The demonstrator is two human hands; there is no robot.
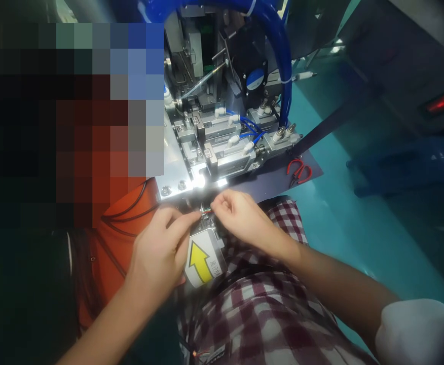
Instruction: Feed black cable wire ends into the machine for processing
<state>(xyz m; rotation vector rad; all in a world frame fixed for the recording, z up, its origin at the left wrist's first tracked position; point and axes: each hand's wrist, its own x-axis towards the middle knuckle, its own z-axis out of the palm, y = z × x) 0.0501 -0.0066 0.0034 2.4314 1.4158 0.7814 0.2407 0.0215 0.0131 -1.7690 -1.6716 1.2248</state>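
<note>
Thin coloured wires [207, 209] run between my two hands, just in front of the machine's metal edge. My right hand [241, 217] is closed, with the wires pinched between thumb and forefinger. From the other side my left hand [163, 243] comes in, its thumb and forefinger pressed together at the wires' left end; its fingertips partly hide what is held. A small metal fixture [209, 221] sits right under the fingertips. Below it is a metal block bearing a white label with a yellow arrow [200, 261].
Pneumatic cylinders [229, 161] with blue hoses [285, 76] stand ahead on the machine. Red-handled pliers [298, 172] lie on the grey ledge at right. Black cables [121, 218] cross an orange surface at left. A checked cloth garment [252, 314] covers my lap.
</note>
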